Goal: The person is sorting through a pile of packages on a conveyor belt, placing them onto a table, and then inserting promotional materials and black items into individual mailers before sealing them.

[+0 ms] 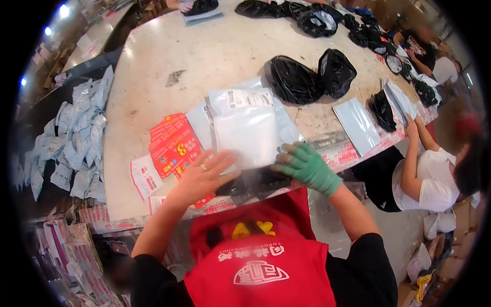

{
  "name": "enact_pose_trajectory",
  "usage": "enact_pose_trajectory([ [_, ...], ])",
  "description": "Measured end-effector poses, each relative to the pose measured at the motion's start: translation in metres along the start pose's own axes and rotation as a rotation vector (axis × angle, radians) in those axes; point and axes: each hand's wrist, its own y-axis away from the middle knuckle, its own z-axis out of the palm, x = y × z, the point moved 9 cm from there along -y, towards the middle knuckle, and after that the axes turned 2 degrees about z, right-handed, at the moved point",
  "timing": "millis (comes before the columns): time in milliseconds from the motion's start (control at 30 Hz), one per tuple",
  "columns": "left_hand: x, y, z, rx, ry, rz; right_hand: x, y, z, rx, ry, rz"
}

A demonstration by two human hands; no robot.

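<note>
In front of me lies a white plastic mailer bag (247,135) with a printed label at its far end, on top of several grey-blue mailers (289,123). My bare left hand (207,174) is at the bag's near left corner, fingers stretched out and a ring on one. My right hand (308,168), in a green glove with darkened fingertips, reaches to the bag's near right corner with its fingers apart. Between my hands, black plastic (253,181) sticks out below the bag at the table's front edge. Red printed cards (174,146) are fanned out to the left.
Two black plastic bundles (294,79) sit beyond the mailers on the table (153,66). White cards (145,176) lie near the left edge. Filled mailers (76,135) are heaped left of the table. A co-worker (424,171) handles mailers at the right.
</note>
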Motion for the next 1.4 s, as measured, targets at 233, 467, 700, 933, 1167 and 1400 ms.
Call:
enact_pose_trajectory([
  [233, -0.063, 0.036, 0.063, 0.366, 0.711, -1.141, 0.070, 0.017, 0.060, 0.490, -0.675, 0.968],
  [467, -0.095, 0.044, 0.112, 0.210, 0.988, -1.402, 0.096, -0.003, 0.072, 0.582, -1.205, 0.988],
  [700, -0.087, 0.041, 0.099, 0.476, 1.098, -1.246, 0.079, -0.013, 0.060, 0.470, -1.480, 1.047],
  [933, -0.052, 0.033, 0.074, 0.470, 2.374, -1.192, 0.043, -0.072, 0.041, 0.216, -1.706, 0.943],
  [1167, -0.066, 0.096, 0.007, 0.497, 2.392, -1.464, -0.014, -0.114, 0.053, 0.097, -1.859, 1.049],
  [1400, -0.079, 0.175, -0.077, 0.612, 2.392, -1.264, -0.090, -0.197, 0.078, -0.175, -1.986, 0.975],
])
